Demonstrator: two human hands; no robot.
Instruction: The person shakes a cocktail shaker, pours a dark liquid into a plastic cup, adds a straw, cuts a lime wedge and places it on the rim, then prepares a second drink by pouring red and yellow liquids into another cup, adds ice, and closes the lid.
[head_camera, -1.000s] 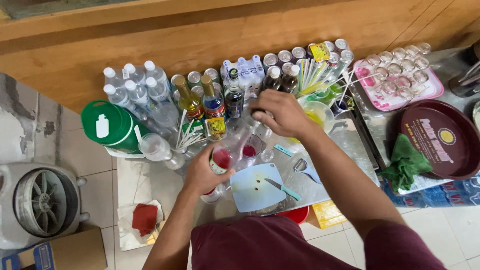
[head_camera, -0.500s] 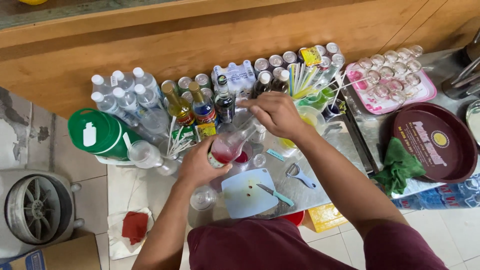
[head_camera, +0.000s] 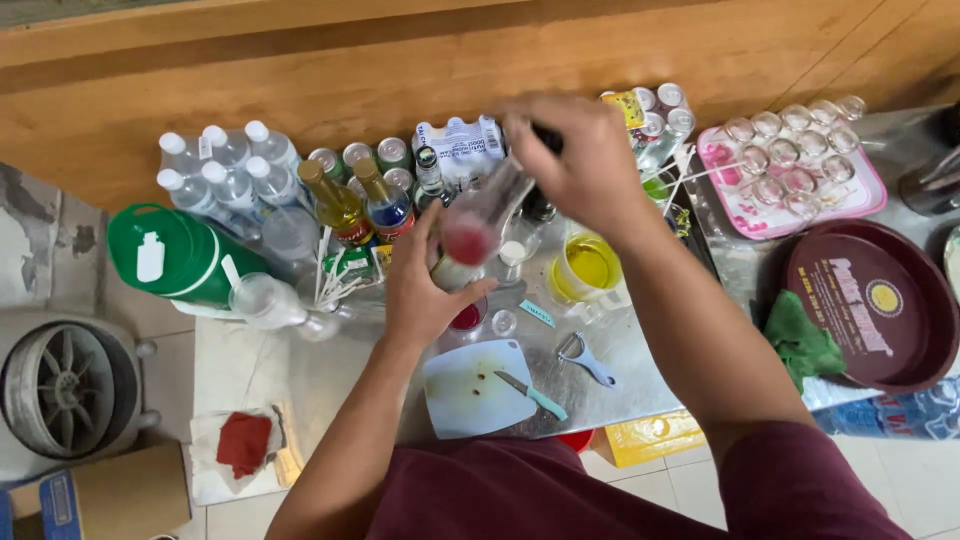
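The left hand (head_camera: 425, 295) was closed around the base of a clear bottle (head_camera: 480, 222) holding red liquid, above the metal tray (head_camera: 640, 350). The bottle's long axis tilted up and right, toward the right hand (head_camera: 575, 160). That hand was closed over the bottle's neck, nearer the cap end.

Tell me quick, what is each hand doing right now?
Left hand: closed around the clear bottle with red liquid.
Right hand: closed on the bottle's top end.
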